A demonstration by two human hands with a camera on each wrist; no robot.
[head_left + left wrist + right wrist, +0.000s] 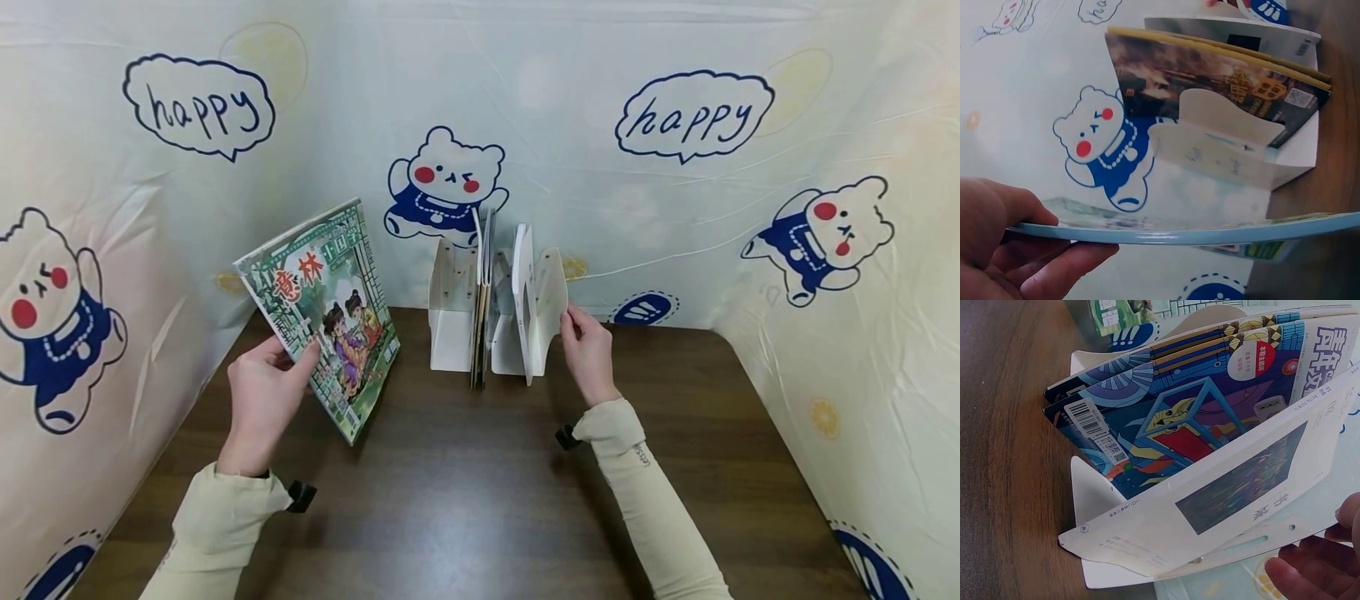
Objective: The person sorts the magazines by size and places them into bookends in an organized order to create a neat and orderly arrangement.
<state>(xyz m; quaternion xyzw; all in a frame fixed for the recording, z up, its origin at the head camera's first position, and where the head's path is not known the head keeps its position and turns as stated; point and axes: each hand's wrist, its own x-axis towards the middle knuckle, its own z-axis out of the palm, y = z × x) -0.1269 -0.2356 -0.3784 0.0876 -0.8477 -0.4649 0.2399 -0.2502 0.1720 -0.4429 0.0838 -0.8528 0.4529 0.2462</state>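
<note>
My left hand (262, 396) pinches a green illustrated magazine (348, 333) by its left edge, thumb on the cover. The magazine is tilted and held above the table, left of a white desktop book rack (450, 343). My right hand (590, 354) grips the outer edge of the rack's right end panel (551, 304). In the rack's middle stand several thin magazines (1179, 425), dark blue and colourful on the side facing right. A white book (1141, 519) leans in the right-hand compartment, against the end panel. The left compartment shows only its white base and divider.
The rack stands at the back of a dark brown wooden table (450, 517). A pale cloth (562, 50) with cartoon bears and "happy" bubbles hangs behind and on both sides. Black camera straps (302, 497) sit at both wrists.
</note>
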